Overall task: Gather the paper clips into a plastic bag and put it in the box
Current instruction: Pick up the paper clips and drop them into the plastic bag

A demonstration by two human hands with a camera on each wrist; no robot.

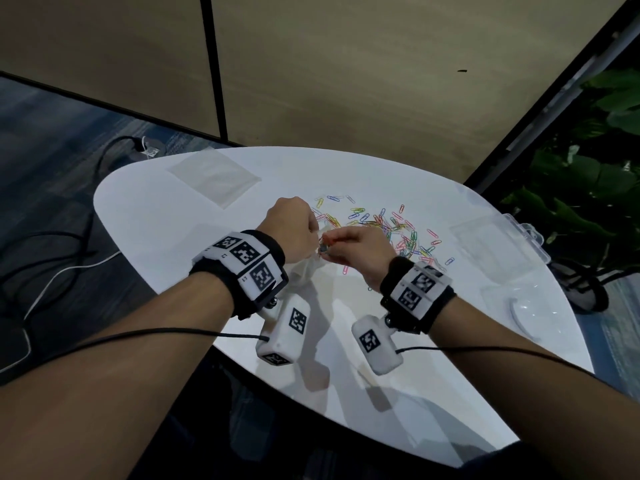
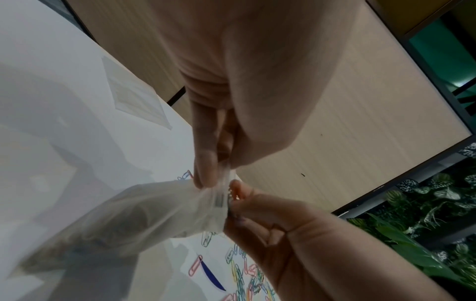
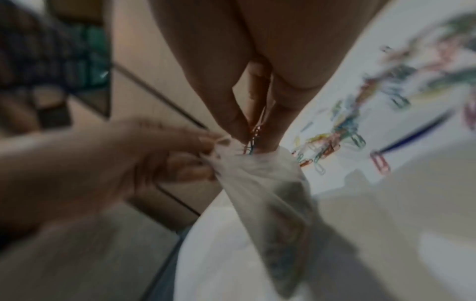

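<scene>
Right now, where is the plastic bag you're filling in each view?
Head: plastic bag hangs centre, below the left hand.
Left wrist: lower left, mouth pinched at centre.
Right wrist: centre, hanging down-right.
Shared landmark: the loose paper clips on the white table.

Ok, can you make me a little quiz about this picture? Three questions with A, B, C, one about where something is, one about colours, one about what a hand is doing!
1. Where do the loose paper clips lie?
A. on the white table
B. on the floor
C. in the clear box

2. What colour are the clips?
A. all black
B. many colours
C. all silver

3. What is the left hand doing?
A. lying flat
B. pinching the plastic bag at its mouth
C. holding the box

Answers: 1 A, they are scattered on the tabletop; 2 B, pink, blue, green and yellow show; 3 B, its fingers pinch the bag's edge while the right hand feeds clips in.
</scene>
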